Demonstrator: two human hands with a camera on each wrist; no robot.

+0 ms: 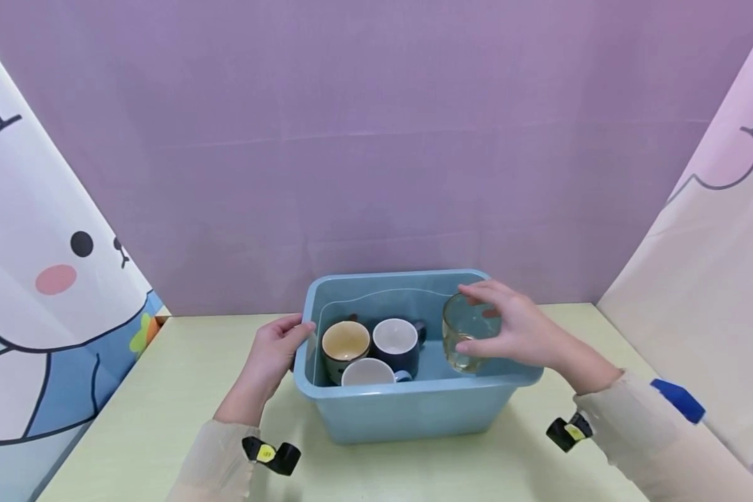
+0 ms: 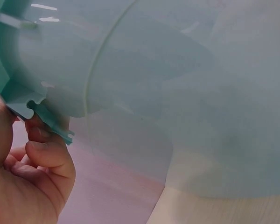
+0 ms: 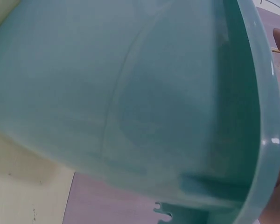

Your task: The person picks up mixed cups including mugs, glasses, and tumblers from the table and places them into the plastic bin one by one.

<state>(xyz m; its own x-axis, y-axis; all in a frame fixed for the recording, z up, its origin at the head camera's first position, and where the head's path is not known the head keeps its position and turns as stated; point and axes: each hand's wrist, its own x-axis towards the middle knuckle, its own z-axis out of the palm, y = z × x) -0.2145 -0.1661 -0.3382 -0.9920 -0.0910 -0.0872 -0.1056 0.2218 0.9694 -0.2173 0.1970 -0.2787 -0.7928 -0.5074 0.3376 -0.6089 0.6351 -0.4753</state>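
Note:
A light blue plastic bin (image 1: 411, 417) stands on the table. My left hand (image 1: 276, 352) grips its left rim; in the left wrist view, the thumb and curled fingers of that hand (image 2: 39, 172) close around the rim's edge. At the bin's right side my right hand (image 1: 521, 328) holds a clear, yellowish drinking glass (image 1: 458, 324), thumb and fingers spread around it. The glass is inside the bin, slightly tilted. Only parts of the right hand (image 3: 277, 200) show past the bin's rim (image 3: 266, 112) in the right wrist view.
Grouped in the bin's left half are a mug with a cream-yellow inside (image 1: 346, 340), a dark blue mug with a white inside (image 1: 396, 337) and a white-lined mug (image 1: 367, 372). Behind the pale table (image 1: 157, 418) hangs a purple cloth (image 1: 376, 153); printed cartoon sheets (image 1: 31, 237) flank it.

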